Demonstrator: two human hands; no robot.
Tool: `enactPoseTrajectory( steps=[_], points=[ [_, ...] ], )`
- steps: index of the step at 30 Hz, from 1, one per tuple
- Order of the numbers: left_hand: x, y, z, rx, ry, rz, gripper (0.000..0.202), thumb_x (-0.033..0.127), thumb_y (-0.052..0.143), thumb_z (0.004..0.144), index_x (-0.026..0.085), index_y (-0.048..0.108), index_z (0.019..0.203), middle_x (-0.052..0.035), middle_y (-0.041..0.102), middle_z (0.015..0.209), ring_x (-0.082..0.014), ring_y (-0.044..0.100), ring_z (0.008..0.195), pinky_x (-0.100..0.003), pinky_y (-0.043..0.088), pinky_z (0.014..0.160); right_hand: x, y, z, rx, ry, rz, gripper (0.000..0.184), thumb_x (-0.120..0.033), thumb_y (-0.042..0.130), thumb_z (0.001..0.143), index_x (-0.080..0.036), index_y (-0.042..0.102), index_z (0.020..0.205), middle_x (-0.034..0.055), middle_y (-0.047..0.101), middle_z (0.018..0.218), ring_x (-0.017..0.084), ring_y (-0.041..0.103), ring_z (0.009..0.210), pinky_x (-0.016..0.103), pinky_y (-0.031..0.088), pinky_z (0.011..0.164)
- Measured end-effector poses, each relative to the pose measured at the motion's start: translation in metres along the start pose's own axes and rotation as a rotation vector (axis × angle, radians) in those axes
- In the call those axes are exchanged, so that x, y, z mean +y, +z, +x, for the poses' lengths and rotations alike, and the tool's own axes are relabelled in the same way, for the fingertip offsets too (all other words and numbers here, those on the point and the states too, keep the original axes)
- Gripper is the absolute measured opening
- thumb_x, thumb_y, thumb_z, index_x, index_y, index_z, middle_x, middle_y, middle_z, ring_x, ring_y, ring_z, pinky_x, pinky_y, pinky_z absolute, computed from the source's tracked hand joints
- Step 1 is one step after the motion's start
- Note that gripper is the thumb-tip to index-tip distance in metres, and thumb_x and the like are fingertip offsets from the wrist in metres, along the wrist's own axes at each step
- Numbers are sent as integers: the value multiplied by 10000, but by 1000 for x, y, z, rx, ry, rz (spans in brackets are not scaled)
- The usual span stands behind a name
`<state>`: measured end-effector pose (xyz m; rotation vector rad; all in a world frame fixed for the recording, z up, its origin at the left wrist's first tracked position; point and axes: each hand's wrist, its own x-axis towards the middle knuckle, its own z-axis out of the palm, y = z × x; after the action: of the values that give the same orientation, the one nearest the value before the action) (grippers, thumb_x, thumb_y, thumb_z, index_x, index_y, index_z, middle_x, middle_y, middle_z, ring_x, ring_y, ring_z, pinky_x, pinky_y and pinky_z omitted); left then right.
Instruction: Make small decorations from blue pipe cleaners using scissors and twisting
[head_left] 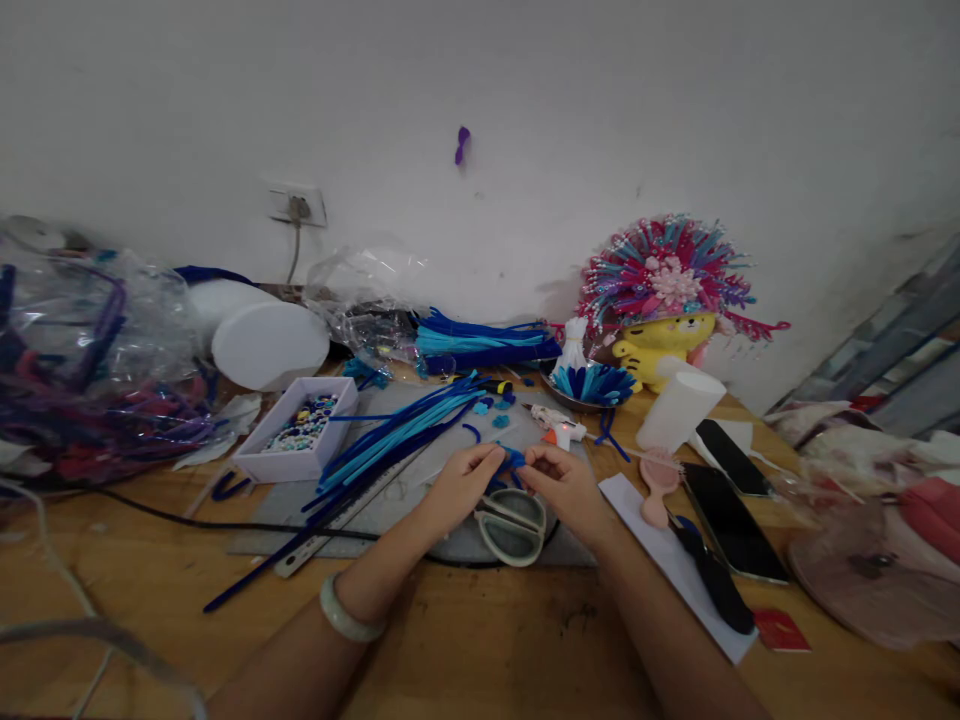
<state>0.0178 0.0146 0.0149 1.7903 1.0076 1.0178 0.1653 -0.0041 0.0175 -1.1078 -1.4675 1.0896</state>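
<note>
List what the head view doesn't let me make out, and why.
All in the head view:
Blue piece: full shape, hidden by the left hand and right hand.
Beads: individual shapes, too small.
Plastic bag: contents unclear through glare, cut off by left edge.

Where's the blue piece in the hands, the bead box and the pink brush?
Blue piece (513, 458), head view: its middle.
Bead box (281, 468), head view: its front wall.
Pink brush (659, 477), head view: its lower head.
</note>
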Motion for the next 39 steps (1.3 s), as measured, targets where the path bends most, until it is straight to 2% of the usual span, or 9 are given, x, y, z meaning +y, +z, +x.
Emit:
enactPoseTrajectory(
  steps=[2,5,10,14,17,22,28,32,39],
  points=[
    [1,-6,2,-16,-14,-95,182,287,442,766,159,567,730,-9,566,709,-137,506,706,-242,386,663,0,-3,0,-42,32,48,71,-224,589,661,-178,540,638,-42,499,556,81,439,515,200,352,504],
    [1,-12,3,-62,42,-174,151,248,523,717,161,586,824,-23,599,813,-144,526,790,-255,393,738,1,-4,0,-80,55,96,88,-232,606,655,-176,542,632,-43,507,545,79,453,512,198,361,503],
    [-1,-18,5,-168,45,-225,108,246,572,664,151,572,716,-10,582,720,-131,521,707,-247,398,687,3,-6,-1,-149,90,175,125,-266,633,642,-175,548,643,-36,522,548,87,480,512,203,376,499],
    [0,-18,4,-195,46,-145,87,235,548,675,156,535,708,15,536,698,-109,487,677,-217,381,643,2,-7,-1,-134,87,144,119,-256,625,639,-175,539,647,-38,511,552,86,468,507,206,369,504],
    [0,-12,3,-153,35,-71,44,202,490,692,162,495,677,35,476,639,-93,437,615,-201,360,586,1,-3,-1,-29,2,-18,69,-220,583,657,-179,530,638,-37,495,574,86,446,519,203,353,500],
    [-4,5,1,13,-1,-20,53,164,439,681,167,442,629,48,395,585,-90,380,573,-199,333,539,3,8,-4,160,-279,-394,62,-148,502,668,-196,532,644,-7,521,639,121,480,599,235,390,583],
    [-5,24,-5,236,-159,-327,97,258,473,712,166,479,684,39,453,622,-96,436,601,-210,368,583,2,19,-8,263,-445,-653,118,-138,444,718,-209,522,666,34,537,666,155,509,662,275,415,646],
    [-5,29,-6,256,-229,-578,158,312,542,685,160,515,722,36,502,665,-89,466,634,-203,381,620,5,20,-7,260,-484,-666,134,-144,421,758,-210,530,718,66,566,750,175,530,751,316,424,723],
    [-6,24,-3,173,-339,-817,192,294,623,625,133,520,643,37,519,598,-75,476,587,-204,375,609,4,15,-3,181,-486,-766,159,-137,401,764,-203,530,699,65,562,729,177,523,741,323,428,704]
  ],
)
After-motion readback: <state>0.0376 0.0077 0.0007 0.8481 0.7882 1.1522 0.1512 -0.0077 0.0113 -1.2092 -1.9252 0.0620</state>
